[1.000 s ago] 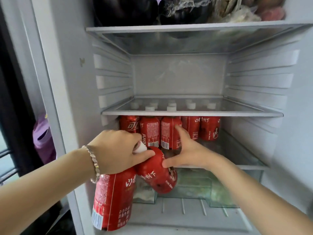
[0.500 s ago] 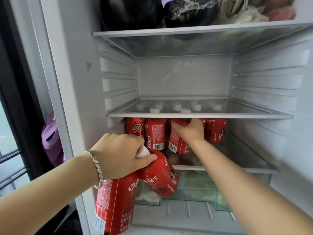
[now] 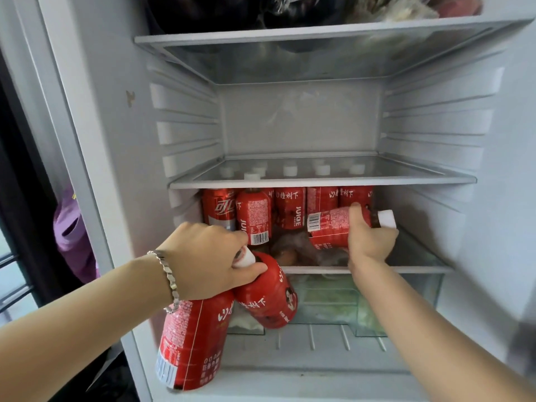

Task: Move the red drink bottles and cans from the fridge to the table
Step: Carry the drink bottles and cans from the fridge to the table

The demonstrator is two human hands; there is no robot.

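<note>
Red bottle pair (image 3: 191,343): hanging outside the fridge by the necks, left hand (image 3: 208,259) curling round both, freeing the other. Third bottle (image 3: 327,227): right hand (image 3: 368,242) is clasping it, tipping it sideways, likely to clear the glass shelf (image 3: 319,182). Can (image 3: 219,208): standing behind.

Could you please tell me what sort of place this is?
Likely a home, at an open fridge: glass shelves, a row of red drink bottles, bagged food above.

Your left forearm (image 3: 87,309) and right forearm (image 3: 435,329) are bare; a silver bracelet (image 3: 166,271) of angular metal links circles your left wrist.
</note>
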